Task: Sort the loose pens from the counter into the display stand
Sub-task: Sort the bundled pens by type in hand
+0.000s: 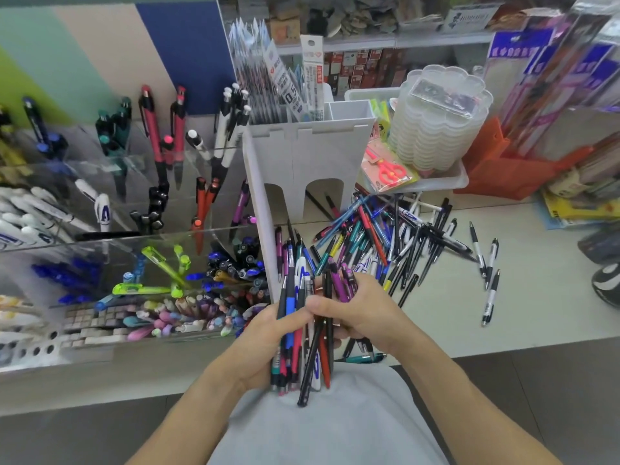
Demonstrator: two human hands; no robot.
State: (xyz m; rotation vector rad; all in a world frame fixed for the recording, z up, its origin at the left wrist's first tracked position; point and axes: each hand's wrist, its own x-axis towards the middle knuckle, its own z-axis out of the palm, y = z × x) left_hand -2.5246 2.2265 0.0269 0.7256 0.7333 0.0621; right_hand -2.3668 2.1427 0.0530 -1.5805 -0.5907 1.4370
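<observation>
Fingers of both hands around a pen bundle [303, 330], white divider box [302, 156] between pile [385, 236] and display stand [134, 229].

Behind the counter you see a stack of clear scalloped plastic trays [439, 129] sitting in a white bin [461, 177] — packaged red scissors [391, 170] lean just beside them. To your right stands an orange holder [503, 169]; farther back, shelves [385, 41] of boxed goods, too blurred to read.
</observation>
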